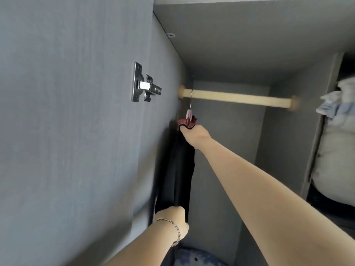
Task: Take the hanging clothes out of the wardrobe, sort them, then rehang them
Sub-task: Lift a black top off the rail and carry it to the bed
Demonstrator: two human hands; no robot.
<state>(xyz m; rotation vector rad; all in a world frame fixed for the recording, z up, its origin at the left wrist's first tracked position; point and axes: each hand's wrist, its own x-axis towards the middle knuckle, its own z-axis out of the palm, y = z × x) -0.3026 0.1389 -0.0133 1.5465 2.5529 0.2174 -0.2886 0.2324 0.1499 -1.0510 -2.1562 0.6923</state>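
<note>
Through the head camera I look up into a grey wardrobe [230,45], its open door [67,112] filling the left of my view. A long black garment [180,169] hangs at the far left end of the compartment, close against the side wall. It is dark and smooth, falls in narrow vertical folds, and has a patch of red checked cloth [187,122] bunched at its top. A pale wooden rod [236,98] crosses the compartment, and a white bundle of cloth [336,150] fills the neighbouring section on the right. The right hand [194,135], arm stretched out, grips the garment's top just below the red cloth. The left hand [172,219] is curled round a fold of the black cloth lower down. A steel hinge [145,87] sits on the door. A pink hanger [189,115] carries the garment, its wire hook over the rod's left end. A chain bracelet [173,226] circles the left wrist.
</note>
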